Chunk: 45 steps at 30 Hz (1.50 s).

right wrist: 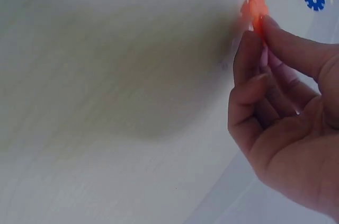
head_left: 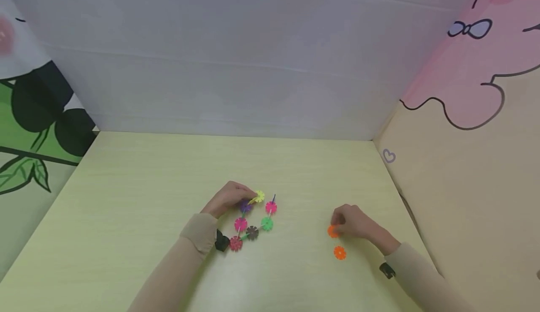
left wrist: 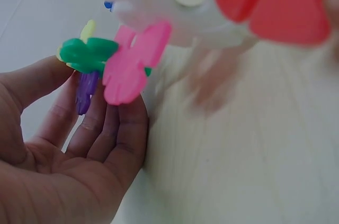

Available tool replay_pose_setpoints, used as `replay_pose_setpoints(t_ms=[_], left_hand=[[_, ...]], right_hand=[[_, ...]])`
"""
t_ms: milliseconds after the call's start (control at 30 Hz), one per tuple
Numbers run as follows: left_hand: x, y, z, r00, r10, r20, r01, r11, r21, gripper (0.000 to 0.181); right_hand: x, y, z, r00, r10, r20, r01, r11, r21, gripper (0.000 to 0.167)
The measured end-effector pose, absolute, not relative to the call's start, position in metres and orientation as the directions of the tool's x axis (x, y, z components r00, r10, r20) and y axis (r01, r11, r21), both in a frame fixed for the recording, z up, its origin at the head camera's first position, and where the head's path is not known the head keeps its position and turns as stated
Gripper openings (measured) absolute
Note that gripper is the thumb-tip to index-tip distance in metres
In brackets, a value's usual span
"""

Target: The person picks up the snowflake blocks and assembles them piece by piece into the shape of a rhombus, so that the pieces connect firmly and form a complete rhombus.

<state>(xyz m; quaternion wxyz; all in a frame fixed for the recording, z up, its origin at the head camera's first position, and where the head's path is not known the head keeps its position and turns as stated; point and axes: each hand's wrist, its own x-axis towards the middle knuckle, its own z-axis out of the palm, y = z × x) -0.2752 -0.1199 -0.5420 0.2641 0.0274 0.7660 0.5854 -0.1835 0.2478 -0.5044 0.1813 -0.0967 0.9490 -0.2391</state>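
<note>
In the head view my left hand (head_left: 229, 196) holds one end of a chain of notched plastic snowflake discs (head_left: 241, 224), near its yellow disc (head_left: 259, 196) and purple disc (head_left: 245, 206). The chain bends round through pink, red, dark brown and green to another pink disc (head_left: 271, 207). The left wrist view shows thumb and fingers about the yellow, green and purple pieces, partly hidden. My right hand (head_left: 352, 220) pinches an orange snowflake disc (right wrist: 256, 6) between thumb and fingertip. Just nearer me, a second orange disc (head_left: 339, 252) lies on the table.
The pale wooden table (head_left: 147, 176) is bounded by a white sheet (head_left: 236, 78) at the back and a printed panel (head_left: 460, 162) on the right. A black wrist device (head_left: 221, 241) on my left wrist sits close beside the red disc.
</note>
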Motion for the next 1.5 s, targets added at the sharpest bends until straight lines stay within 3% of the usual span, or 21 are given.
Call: replay_pose_setpoints(t_ms=[167, 333, 467, 833, 1500], left_hand=[[-0.275, -0.12, -0.542, -0.859, 0.358, -0.366, -0.27, 0.291, 0.918, 0.018], [-0.275, -0.12, -0.544, -0.86, 0.363, -0.359, -0.266, 0.282, 0.922, 0.017], [-0.274, -0.12, -0.543, -0.858, 0.362, -0.364, -0.27, 0.284, 0.92, 0.018], [-0.272, -0.121, -0.54, -0.86, 0.348, -0.373, -0.273, 0.304, 0.913, 0.018], [-0.269, -0.123, -0.536, -0.859, 0.338, -0.385, -0.274, 0.331, 0.903, 0.019]], right_hand=[[-0.207, 0.249, -0.505, -0.898, -0.323, -0.297, -0.076, 0.781, -0.62, 0.004], [-0.227, 0.23, -0.498, -0.901, -0.346, -0.263, -0.02, 0.638, -0.77, 0.009], [-0.241, 0.209, -0.491, -0.897, -0.357, -0.261, 0.017, 0.563, -0.827, 0.015], [-0.274, 0.169, -0.5, -0.901, -0.344, -0.265, 0.028, 0.564, -0.826, 0.013], [-0.292, 0.121, -0.501, -0.89, -0.403, -0.214, -0.052, 0.557, -0.829, 0.009]])
